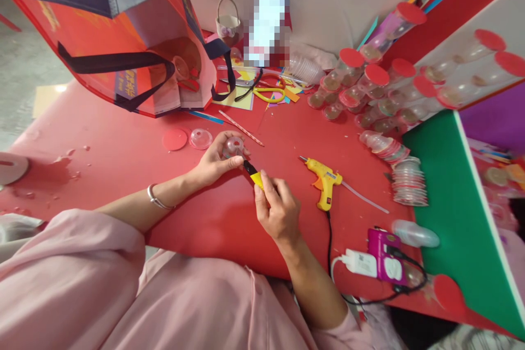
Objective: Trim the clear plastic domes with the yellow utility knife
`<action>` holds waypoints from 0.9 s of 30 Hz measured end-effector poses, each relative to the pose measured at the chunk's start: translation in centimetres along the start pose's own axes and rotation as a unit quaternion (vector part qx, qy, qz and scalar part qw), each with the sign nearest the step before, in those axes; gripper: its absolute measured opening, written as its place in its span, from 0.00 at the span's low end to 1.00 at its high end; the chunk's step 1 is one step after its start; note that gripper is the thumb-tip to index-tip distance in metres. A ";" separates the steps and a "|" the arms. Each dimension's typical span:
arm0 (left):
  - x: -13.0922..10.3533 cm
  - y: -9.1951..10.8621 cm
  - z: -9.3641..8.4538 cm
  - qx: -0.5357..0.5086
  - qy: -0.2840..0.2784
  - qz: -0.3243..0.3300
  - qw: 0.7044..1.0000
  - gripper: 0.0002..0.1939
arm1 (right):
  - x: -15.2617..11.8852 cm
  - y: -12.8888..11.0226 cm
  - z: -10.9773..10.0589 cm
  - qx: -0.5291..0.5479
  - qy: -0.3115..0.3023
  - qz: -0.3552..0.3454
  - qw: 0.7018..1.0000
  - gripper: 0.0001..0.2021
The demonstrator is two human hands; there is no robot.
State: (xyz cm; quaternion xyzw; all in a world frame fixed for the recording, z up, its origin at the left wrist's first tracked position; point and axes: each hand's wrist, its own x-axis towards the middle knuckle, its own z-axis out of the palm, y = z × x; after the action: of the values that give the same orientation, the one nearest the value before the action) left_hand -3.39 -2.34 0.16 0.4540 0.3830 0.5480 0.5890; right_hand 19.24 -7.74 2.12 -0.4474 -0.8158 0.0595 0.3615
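Yellow glue gun [325,176] right of the hands [279,209], red bag [141,30] beyond left.

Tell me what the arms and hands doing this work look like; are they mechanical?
No, they are a person's: left hand and right hand, with ungloved fingers. A slim silver-coloured bangle circles the left wrist; none shows on the right. Loose, plain pink sleeves leave both forearms bare.
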 end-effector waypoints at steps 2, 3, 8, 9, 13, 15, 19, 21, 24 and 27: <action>0.0 0.0 0.0 0.002 0.004 0.000 1.000 0.32 | 0.0 0.0 0.0 -0.003 0.000 0.001 1.000 0.20; 0.0 0.0 0.0 0.002 0.005 0.001 1.000 0.32 | 0.0 -0.1 0.0 -0.003 0.002 0.001 1.000 0.20; 0.0 0.0 0.1 -0.004 0.004 0.003 1.000 0.31 | 0.0 -0.1 0.0 -0.004 0.004 0.001 1.000 0.20; 0.0 0.0 0.1 -0.003 0.002 0.004 1.000 0.30 | 0.0 -0.1 0.0 -0.005 0.004 0.000 1.000 0.20; 0.0 0.0 0.0 -0.005 -0.003 0.004 1.000 0.31 | 0.1 -0.1 -0.1 -0.004 0.010 -0.008 1.000 0.20; 0.0 0.0 0.0 -0.007 -0.002 0.004 1.000 0.32 | 0.1 -0.1 -0.1 -0.004 0.010 -0.009 1.000 0.20; 0.0 0.1 0.0 0.001 -0.002 0.002 1.000 0.31 | 0.1 -0.1 -0.1 -0.006 0.005 -0.007 1.000 0.20; 0.0 0.1 0.1 0.001 -0.005 0.004 1.000 0.29 | 0.2 -0.1 -0.2 -0.007 0.005 -0.005 1.000 0.20; 0.0 0.2 0.1 0.000 -0.008 0.008 1.000 0.29 | 0.1 -0.1 -0.2 -0.005 0.008 -0.006 1.000 0.20; 0.1 0.3 0.0 0.003 -0.017 0.002 1.000 0.32 | 0.1 -0.1 -0.2 -0.004 0.009 -0.007 1.000 0.21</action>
State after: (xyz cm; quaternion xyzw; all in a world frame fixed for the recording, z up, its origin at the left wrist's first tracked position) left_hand -3.42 -2.28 0.42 0.4660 0.3737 0.5400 0.5929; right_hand 19.26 -7.73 2.31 -0.4436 -0.8159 0.0495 0.3674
